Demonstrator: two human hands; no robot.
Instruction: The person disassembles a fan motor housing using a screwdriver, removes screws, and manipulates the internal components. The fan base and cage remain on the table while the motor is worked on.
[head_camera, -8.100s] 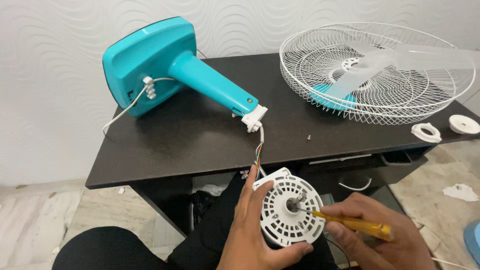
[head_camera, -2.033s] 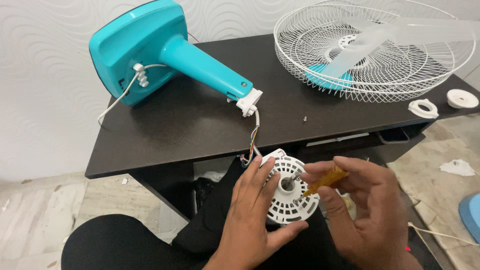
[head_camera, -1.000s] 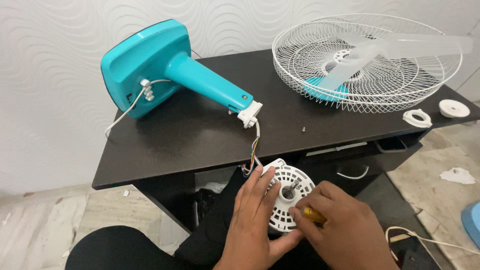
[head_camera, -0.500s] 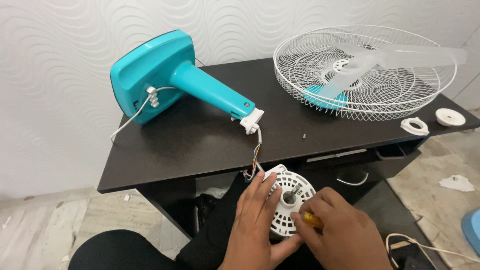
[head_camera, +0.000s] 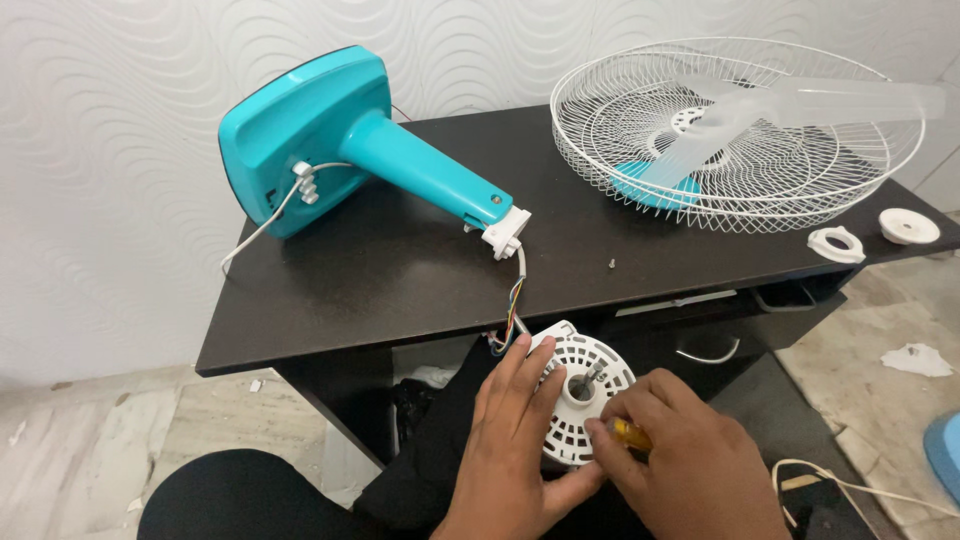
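Fan base (head_camera: 310, 135) and neck: teal. Plug block (head_camera: 505, 232) at neck end: white. Wires (head_camera: 513, 305): mixed colours, blue and yellow among them. Motor cover (head_camera: 585, 400): white, slotted vent pattern. Screwdriver handle (head_camera: 632, 435): yellow. Surface (head_camera: 400, 270): black-brown. Wire cage (head_camera: 740, 130) at far right corner: white, teal centre disc; blades translucent pale. Two rings (head_camera: 836, 244) near right edge: white. Wall (head_camera: 100, 150): white, wavy relief pattern.

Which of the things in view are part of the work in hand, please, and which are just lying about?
In hand:
- white motor housing, steadied by the left hand
- yellow-handled screwdriver, in the right hand
- coloured wires running up to the teal fan stand

Lying about:
- wire fan guard with its blade
- two white rings
- small screw
- the table
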